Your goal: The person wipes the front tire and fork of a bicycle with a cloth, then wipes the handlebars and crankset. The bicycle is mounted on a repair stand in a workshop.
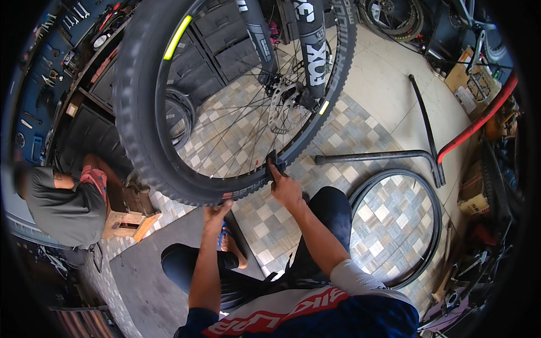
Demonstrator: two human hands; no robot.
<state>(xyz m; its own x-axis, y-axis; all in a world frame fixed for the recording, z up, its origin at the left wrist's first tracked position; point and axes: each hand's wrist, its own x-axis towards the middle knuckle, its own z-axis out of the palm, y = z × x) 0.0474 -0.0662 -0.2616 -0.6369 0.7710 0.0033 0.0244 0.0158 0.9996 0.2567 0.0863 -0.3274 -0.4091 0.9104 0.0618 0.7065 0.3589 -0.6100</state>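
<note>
A large bicycle wheel with a knobbly black tyre (135,121) hangs in front of me, held in a black suspension fork (313,53). Its spokes and silver disc brake rotor (280,107) show inside the black rim. My left hand (217,213) grips the tyre at its lowest part, thumb on the near side, other fingers mostly hidden. To the right of it, my right hand (286,190) presses a small flat black piece (274,161) against the rim and sidewall, index finger stretched along it. What kind of piece this is, I cannot make out.
A black stand leg (372,158) and a loose black tyre (437,225) lie on the right floor. At left, another person (65,205) sits by a wooden stool (127,208). Dark drawers (225,42) stand behind the wheel; tools hang on a blue wall board (53,34).
</note>
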